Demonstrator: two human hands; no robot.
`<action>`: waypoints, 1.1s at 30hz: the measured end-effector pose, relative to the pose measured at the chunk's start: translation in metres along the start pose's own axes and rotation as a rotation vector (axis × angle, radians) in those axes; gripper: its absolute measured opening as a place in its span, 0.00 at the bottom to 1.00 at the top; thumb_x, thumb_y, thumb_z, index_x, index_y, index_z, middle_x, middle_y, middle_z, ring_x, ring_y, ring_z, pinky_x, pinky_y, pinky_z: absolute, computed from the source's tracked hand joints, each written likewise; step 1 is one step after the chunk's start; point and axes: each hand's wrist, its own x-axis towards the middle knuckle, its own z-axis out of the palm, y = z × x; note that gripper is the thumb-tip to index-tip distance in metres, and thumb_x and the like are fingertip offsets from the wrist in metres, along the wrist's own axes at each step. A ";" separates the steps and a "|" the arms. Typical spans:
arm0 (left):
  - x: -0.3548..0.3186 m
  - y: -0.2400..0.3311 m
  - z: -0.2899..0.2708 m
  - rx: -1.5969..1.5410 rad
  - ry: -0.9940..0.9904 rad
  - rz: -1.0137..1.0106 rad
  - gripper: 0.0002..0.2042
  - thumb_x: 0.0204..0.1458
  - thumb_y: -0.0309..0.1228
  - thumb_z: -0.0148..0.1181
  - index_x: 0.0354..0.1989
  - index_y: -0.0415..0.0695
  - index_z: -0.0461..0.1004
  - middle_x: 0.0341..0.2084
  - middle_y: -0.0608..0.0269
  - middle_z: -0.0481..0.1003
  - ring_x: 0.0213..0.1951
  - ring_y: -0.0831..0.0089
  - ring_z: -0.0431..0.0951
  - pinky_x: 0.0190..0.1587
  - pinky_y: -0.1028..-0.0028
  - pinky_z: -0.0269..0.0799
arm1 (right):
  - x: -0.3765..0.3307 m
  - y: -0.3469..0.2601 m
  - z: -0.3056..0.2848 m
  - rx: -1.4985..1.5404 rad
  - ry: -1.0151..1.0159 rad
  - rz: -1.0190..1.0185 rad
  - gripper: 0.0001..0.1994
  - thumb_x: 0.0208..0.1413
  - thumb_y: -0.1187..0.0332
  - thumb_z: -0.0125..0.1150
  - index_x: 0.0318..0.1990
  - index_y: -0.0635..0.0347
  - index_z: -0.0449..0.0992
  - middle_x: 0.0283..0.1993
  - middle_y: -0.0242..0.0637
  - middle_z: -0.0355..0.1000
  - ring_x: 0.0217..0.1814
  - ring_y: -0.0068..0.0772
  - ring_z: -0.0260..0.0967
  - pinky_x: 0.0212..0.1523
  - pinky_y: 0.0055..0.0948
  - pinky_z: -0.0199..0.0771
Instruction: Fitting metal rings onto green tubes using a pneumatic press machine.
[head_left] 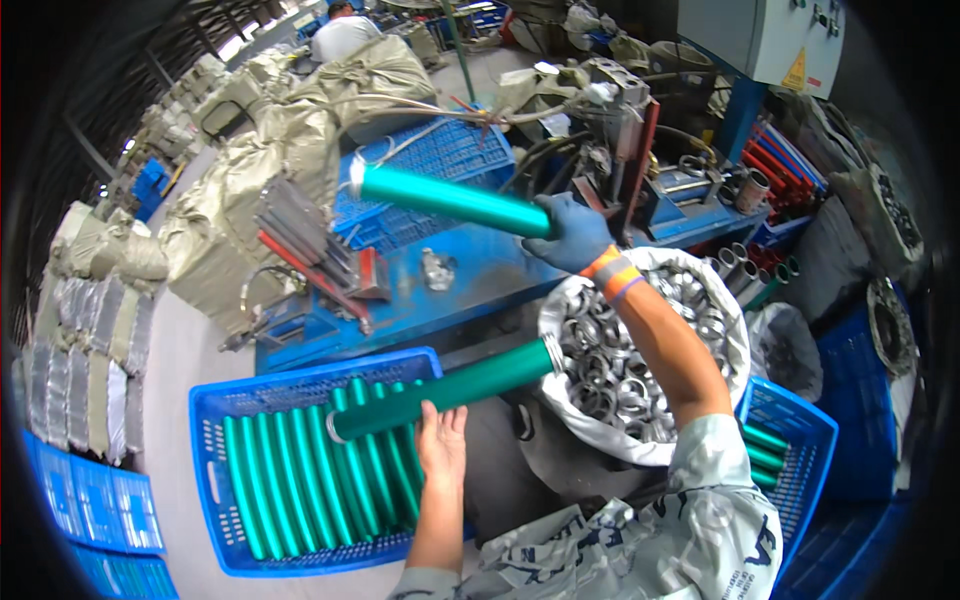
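Observation:
My bare left hand (441,440) is under the middle of a dark green metal tube (455,388), its thumb against the near side and the fingers partly hidden beneath. Silver rings show at both ends of this tube, which slants above a blue crate toward a sack of rings. My right hand (572,235), in a blue-grey glove with an orange cuff, grips the right end of a second, brighter green tube (450,200). That tube reaches left over the blue workbench (450,300) and has a silver left end. Its right end is hidden in the glove.
A blue crate (200,440) holds several green tubes (300,490). Beside my right forearm stands a white sack (560,400) full of metal rings (620,385). Another crate (815,440) is at right. A clamping fixture (680,190) sits on the bench; a person (343,35) is far behind.

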 end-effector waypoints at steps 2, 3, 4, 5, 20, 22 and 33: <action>0.028 -0.034 0.020 0.002 -0.067 -0.076 0.25 0.77 0.45 0.67 0.72 0.42 0.74 0.69 0.56 0.79 0.73 0.56 0.78 0.76 0.49 0.74 | -0.046 -0.012 -0.057 0.253 0.178 0.075 0.33 0.58 0.58 0.81 0.70 0.59 0.80 0.54 0.53 0.86 0.53 0.53 0.88 0.57 0.45 0.88; 0.038 -0.052 0.047 0.018 -0.105 -0.104 0.25 0.77 0.45 0.68 0.73 0.42 0.74 0.71 0.56 0.78 0.73 0.55 0.77 0.78 0.46 0.72 | -0.074 -0.002 -0.083 0.296 0.226 0.102 0.34 0.58 0.62 0.80 0.71 0.61 0.79 0.54 0.49 0.86 0.51 0.46 0.87 0.55 0.41 0.88; 0.051 -0.068 0.078 0.036 -0.140 -0.125 0.26 0.77 0.44 0.68 0.74 0.43 0.73 0.72 0.55 0.77 0.74 0.54 0.77 0.79 0.44 0.70 | -0.103 0.012 -0.108 0.344 0.275 0.126 0.34 0.58 0.66 0.80 0.72 0.64 0.77 0.53 0.46 0.86 0.49 0.38 0.87 0.54 0.36 0.88; 0.073 -0.081 0.102 0.019 -0.181 -0.105 0.26 0.77 0.43 0.69 0.75 0.43 0.72 0.73 0.55 0.76 0.74 0.54 0.77 0.79 0.43 0.71 | -0.132 0.020 -0.123 0.481 0.335 0.222 0.35 0.57 0.69 0.79 0.72 0.65 0.77 0.54 0.44 0.85 0.50 0.34 0.85 0.54 0.35 0.87; 0.335 -0.165 0.211 -0.030 -0.004 -0.128 0.32 0.68 0.40 0.80 0.72 0.36 0.73 0.68 0.46 0.79 0.72 0.50 0.80 0.75 0.47 0.79 | -0.446 -0.019 -0.256 0.705 0.702 0.574 0.51 0.57 0.42 0.81 0.76 0.76 0.72 0.44 0.44 0.81 0.43 0.36 0.82 0.43 0.38 0.88; 0.338 -0.167 0.207 -0.003 0.009 -0.123 0.34 0.68 0.41 0.80 0.74 0.34 0.72 0.69 0.42 0.78 0.73 0.45 0.79 0.76 0.45 0.78 | -0.445 -0.014 -0.255 0.724 0.699 0.588 0.52 0.56 0.40 0.82 0.76 0.76 0.72 0.45 0.44 0.81 0.42 0.36 0.81 0.43 0.38 0.88; 0.339 -0.145 0.200 0.212 -0.007 -0.108 0.45 0.65 0.53 0.80 0.78 0.31 0.66 0.67 0.27 0.78 0.65 0.32 0.86 0.66 0.39 0.84 | -0.468 0.007 -0.269 0.653 0.791 0.785 0.26 0.73 0.60 0.70 0.71 0.66 0.75 0.56 0.47 0.85 0.46 0.40 0.86 0.49 0.38 0.88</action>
